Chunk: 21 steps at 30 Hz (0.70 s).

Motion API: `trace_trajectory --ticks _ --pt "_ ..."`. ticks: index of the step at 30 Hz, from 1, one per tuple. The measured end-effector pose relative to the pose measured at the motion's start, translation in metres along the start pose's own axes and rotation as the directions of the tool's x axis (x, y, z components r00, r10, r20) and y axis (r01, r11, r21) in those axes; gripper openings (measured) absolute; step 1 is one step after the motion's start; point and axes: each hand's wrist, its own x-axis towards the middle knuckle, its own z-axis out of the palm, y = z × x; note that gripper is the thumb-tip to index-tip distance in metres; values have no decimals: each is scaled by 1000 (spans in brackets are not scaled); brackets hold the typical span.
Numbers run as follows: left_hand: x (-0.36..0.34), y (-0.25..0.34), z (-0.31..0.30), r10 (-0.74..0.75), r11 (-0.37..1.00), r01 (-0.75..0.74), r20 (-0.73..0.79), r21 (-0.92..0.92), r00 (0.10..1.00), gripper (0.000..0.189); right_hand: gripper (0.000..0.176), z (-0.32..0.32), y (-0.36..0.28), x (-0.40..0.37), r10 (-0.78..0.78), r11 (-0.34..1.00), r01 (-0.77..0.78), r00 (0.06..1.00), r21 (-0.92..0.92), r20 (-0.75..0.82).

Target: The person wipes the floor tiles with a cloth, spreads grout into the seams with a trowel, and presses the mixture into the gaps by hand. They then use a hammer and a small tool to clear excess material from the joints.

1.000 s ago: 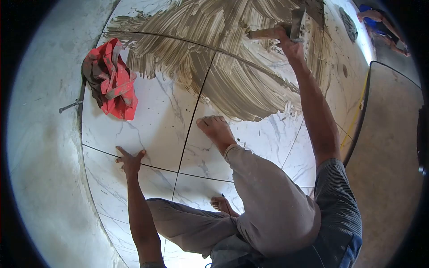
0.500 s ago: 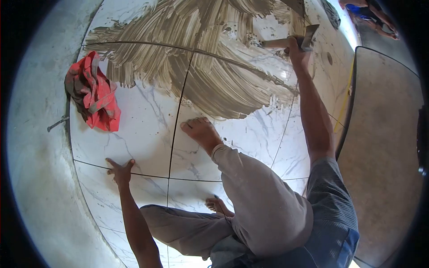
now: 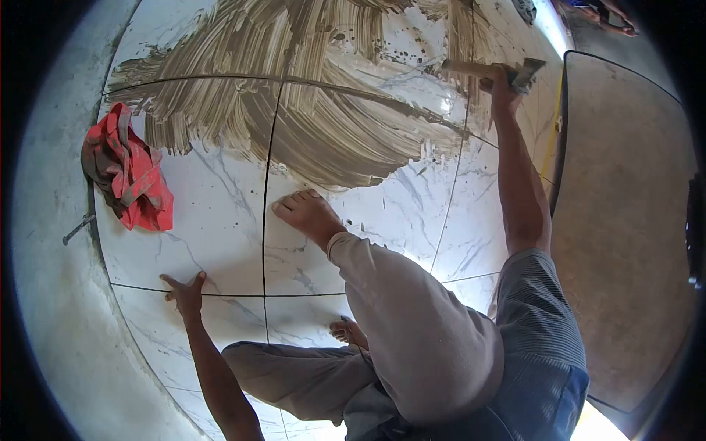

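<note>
My left hand (image 3: 185,295) rests on the white marbled tile (image 3: 213,253) with its fingers spread, near a dark joint line. At the upper right, my right hand (image 3: 503,92) is wrapped round a tool (image 3: 474,69) with a pale handle and a broad dark metal head. Brown-grey paste (image 3: 331,140) lies in curved streaks over the tiles, left of and below the tool. A red, stained cloth (image 3: 132,173) lies crumpled at the left, above my left hand.
A bare foot (image 3: 312,217) stands on the tile just below the paste. A large brown panel with a dark edge (image 3: 625,220) is at the right. A nail-like piece (image 3: 79,229) lies by the left wall edge. Part of another person (image 3: 614,16) shows at top right.
The view has shifted, so the floor and cloth appear further left. My right hand and the tool have moved slightly relative to the tiles. My left hand stays on the floor.
</note>
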Motion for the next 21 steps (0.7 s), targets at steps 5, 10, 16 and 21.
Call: trace_trajectory --ticks 5,10,16,21 --pt "6 -5 4 4 1000 -3 -15 4 1000 123 20 -3 143 67 -826 521 695 557 -495 -87" --pt "5 -6 3 -9 1000 9 -16 21 1000 124 20 27 5 13 -3 999 3 1000 44 13" --pt "2 -4 3 -30 999 31 -21 39 999 123 20 45 1 22 -72 997 71 995 19 69" --pt "-5 7 -5 -21 999 21 0 28 1000 124 21 76 -11 9 45 992 -55 995 117 93"
